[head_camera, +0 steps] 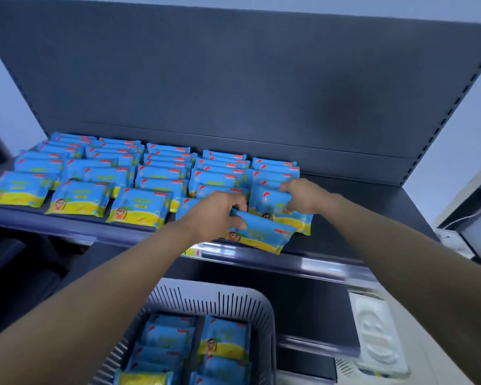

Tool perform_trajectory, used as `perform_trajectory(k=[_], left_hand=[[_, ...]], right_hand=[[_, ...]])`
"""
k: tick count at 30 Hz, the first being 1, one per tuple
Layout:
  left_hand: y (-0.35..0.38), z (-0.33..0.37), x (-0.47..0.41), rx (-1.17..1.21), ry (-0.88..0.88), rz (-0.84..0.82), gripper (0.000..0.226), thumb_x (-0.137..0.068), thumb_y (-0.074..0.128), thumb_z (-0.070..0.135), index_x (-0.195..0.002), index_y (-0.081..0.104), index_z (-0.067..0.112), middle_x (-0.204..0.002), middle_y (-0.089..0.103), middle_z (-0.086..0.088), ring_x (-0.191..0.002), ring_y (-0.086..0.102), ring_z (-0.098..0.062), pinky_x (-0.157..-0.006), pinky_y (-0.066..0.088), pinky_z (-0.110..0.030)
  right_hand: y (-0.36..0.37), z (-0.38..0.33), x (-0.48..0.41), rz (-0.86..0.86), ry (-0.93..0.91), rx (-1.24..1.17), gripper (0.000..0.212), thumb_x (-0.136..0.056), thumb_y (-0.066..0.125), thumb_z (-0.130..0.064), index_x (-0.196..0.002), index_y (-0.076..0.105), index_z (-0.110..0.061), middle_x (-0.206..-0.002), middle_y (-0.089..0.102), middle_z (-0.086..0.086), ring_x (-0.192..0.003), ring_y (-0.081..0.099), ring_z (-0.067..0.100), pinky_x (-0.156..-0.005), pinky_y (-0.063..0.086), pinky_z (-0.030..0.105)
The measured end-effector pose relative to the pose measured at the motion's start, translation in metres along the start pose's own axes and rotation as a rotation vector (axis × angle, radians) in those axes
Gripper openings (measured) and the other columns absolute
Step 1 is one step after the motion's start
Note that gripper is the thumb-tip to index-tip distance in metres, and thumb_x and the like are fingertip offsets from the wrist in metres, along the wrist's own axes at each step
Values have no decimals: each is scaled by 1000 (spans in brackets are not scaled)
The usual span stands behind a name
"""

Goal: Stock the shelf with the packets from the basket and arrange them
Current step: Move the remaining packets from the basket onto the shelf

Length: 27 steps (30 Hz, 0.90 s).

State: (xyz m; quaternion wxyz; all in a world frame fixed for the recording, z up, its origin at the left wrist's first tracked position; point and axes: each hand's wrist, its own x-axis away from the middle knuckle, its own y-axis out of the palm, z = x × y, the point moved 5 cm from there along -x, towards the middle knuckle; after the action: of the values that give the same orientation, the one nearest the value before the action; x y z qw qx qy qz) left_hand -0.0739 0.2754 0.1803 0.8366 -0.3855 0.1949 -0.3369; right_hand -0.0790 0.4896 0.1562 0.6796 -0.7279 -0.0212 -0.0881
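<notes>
On shelf (pixel 358 218), left fingers (pixel 239 202) tight round front packet (pixel 261 233), right fingers (pixel 286 187) round rear packet (pixel 270 201).

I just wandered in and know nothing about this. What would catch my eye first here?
Rows of blue-and-yellow packets fill the left and middle of the dark shelf. At its front edge the left hand grips a tilted packet, while the right hand holds the front packet of the rightmost row. Below, a grey basket holds more packets.
</notes>
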Motion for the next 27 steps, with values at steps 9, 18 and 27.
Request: perform_trajectory(k=[9, 18, 27], left_hand=[[0, -2, -40, 137, -70, 52, 13, -80, 72, 13, -82, 59, 13, -73, 53, 5, -60, 42, -6, -55, 36, -15], [33, -10, -76, -92, -83, 102, 31, -81, 70, 20, -108, 58, 12, -96, 58, -2, -88, 53, -19, -74, 42, -29], [39, 9, -75, -523, 138, 290, 57, -79, 69, 29, -126, 49, 4, -122, 51, -13, -116, 45, -32, -99, 24, -33]], right_hand=[[-14, 11, -43, 88, -47, -79, 35, -76, 75, -23, -101, 52, -14, -107, 47, 5, -101, 49, 25, -86, 45, 36], [-27, 28, -25, 244, -8, -127, 33, -87, 62, -25, -117, 57, -13, -117, 54, 9, -115, 47, 29, -95, 41, 36], [-55, -15, 33, 565, -50, 2, 42, -89, 55, -24, -129, 49, -12, -128, 49, 7, -120, 40, 28, -97, 33, 38]])
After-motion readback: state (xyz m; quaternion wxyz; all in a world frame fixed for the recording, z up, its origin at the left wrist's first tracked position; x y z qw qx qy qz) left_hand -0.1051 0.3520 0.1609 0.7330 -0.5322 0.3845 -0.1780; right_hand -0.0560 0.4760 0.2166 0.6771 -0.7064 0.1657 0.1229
